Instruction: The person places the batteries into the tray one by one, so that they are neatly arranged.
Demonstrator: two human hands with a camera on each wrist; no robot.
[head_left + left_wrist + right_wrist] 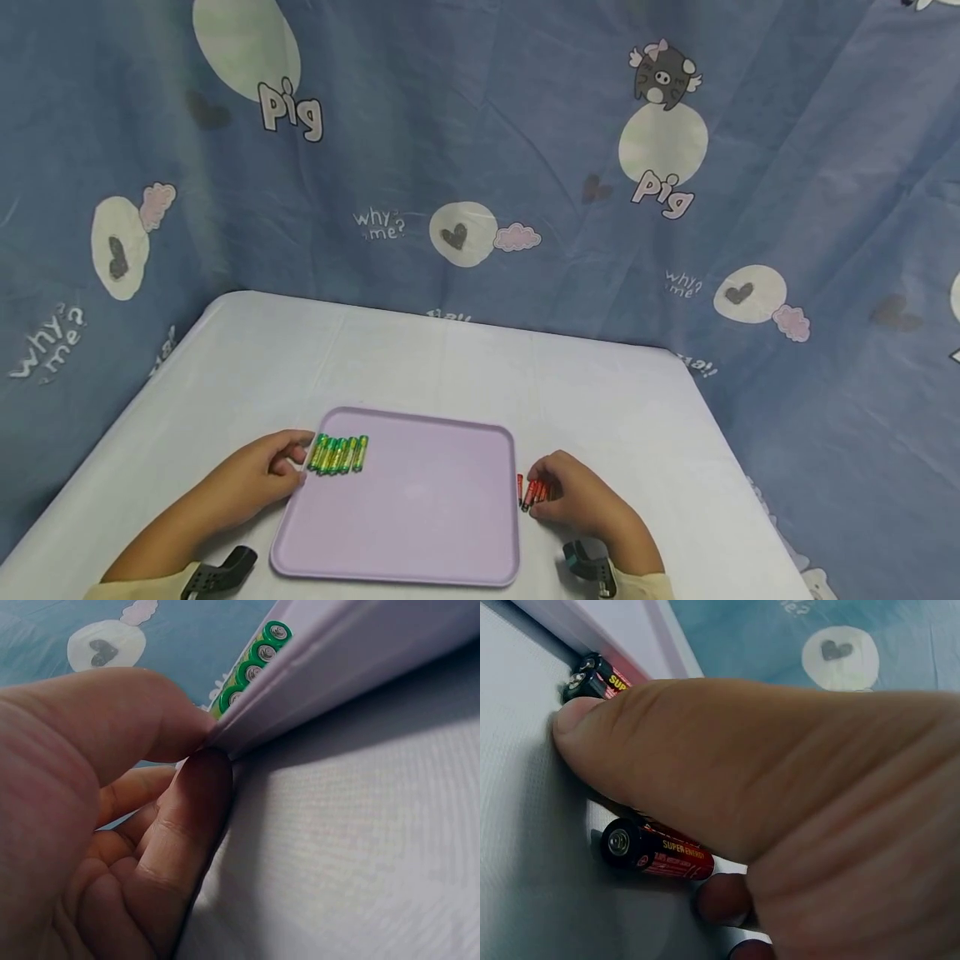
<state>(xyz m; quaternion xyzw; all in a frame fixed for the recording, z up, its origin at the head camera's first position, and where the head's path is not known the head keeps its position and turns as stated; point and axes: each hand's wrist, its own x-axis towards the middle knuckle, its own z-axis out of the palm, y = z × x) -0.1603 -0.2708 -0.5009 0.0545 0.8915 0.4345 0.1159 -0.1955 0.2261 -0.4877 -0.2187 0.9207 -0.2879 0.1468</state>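
Left hand (258, 472), beside green batteries (338, 455), pinches the tray (420, 504); right hand (576, 497) curls over red batteries (530, 493), its grip unclear

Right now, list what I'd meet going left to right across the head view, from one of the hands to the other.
Left hand → row of green batteries → bare middle of the lilac tray → red batteries → right hand.

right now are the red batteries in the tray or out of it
Out: the visible red batteries lie on the white tabletop, right of the tray, by the right hand.
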